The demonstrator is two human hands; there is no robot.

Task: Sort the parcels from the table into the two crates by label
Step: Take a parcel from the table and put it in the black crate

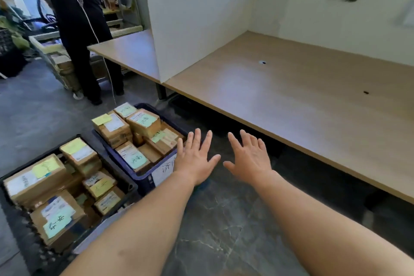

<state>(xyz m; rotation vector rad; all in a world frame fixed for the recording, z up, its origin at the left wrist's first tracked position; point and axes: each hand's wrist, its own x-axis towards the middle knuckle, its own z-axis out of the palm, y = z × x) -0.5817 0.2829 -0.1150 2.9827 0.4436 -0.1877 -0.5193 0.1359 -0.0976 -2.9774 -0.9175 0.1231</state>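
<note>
Cardboard parcels (143, 122) bearing green and yellow handwritten notes, illegible, fill the blue crate (143, 182) and black crate (15, 233); left hand (195, 157) and right hand (248, 159) spread flat, empty, near the wooden table (302, 107).

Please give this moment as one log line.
left hand: open, empty | right hand: open, empty | parcels: in blue crate and black crate

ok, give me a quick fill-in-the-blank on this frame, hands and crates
1. The left hand and the right hand are both ____, holding nothing.
2. The crate nearer the table is ____; the other crate is black.
3. Both stand on the ____, filled with parcels.
4. The divider on the table is ____.

Missing: open; blue; floor; white.
</note>
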